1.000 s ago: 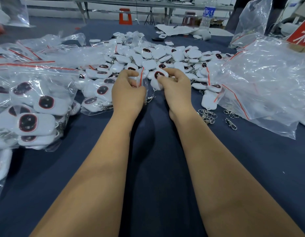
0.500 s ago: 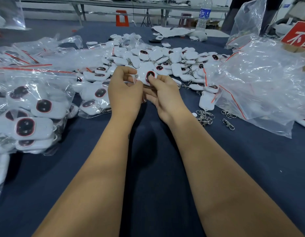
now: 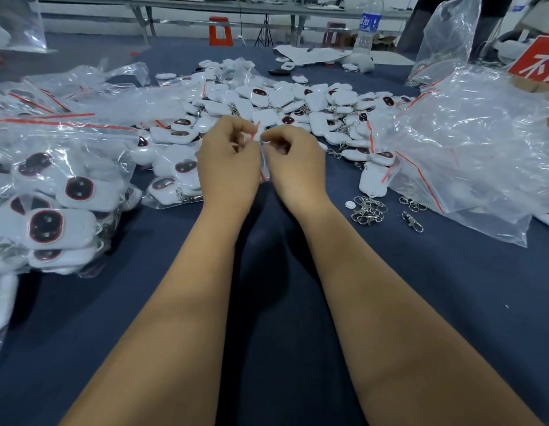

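- table [image 3: 405, 302]: dark cloth, all stock w/in arm's reach.
- empty bags [image 3: 482, 142]: heaped on R side, prob. for quick pick-up.
- filled bags [image 3: 51, 195]: L side, looks like the done pile, kept apart from loose stock.
- fobs [image 3: 282, 99]: loose heap just behind the hands.
- left hand [image 3: 228, 161] & right hand [image 3: 294, 162]: close together above the table, each pinching the top of one bag [image 3: 263, 167] w/ thumb + forefinger, prob. to press the red zip closed.
- bag hangs between the palms; contents hidden.
- clips [image 3: 368, 209]: spares near R wrist.
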`<state>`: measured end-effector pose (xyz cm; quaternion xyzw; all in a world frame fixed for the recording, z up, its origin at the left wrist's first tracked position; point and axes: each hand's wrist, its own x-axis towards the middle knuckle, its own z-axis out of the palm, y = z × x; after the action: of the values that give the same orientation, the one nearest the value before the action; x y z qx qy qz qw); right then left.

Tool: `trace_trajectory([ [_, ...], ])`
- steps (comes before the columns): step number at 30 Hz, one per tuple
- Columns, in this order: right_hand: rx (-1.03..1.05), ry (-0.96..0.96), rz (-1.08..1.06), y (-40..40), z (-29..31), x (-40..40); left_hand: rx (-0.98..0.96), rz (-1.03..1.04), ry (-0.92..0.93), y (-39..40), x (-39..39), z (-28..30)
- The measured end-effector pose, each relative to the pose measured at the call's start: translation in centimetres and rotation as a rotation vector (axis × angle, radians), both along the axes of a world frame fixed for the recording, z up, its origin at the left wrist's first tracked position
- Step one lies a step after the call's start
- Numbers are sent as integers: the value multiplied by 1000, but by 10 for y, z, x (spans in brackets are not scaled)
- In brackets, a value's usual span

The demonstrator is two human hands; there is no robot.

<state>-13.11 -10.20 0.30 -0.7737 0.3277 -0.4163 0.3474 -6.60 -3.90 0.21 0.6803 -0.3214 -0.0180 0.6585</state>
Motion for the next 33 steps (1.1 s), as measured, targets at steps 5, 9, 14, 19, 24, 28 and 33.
trace_trajectory([
  [5, -107, 353, -263, -25, -2, -20, 24, 14, 136, 2, 3, 0],
  [9, -44, 552, -203, -29, -6, -25, -326, 320, 192, 11, 11, 15],
  [14, -89, 389, -231, -29, -10, -21, -466, 412, -44, 14, 9, 21],
  [19, 28, 191, -232, -36, -12, -20, 78, 5, -233, -6, -1, -9],
  [24, 105, -107, -149, -27, -7, -16, 310, -120, -228, -12, 3, -20],
  [28, 446, -341, 100, -20, -5, -9, 249, -110, -152, -9, 3, -16],
  [33, 543, -399, 167, -20, -6, -13, 195, -175, -56, -5, -1, -12],
])
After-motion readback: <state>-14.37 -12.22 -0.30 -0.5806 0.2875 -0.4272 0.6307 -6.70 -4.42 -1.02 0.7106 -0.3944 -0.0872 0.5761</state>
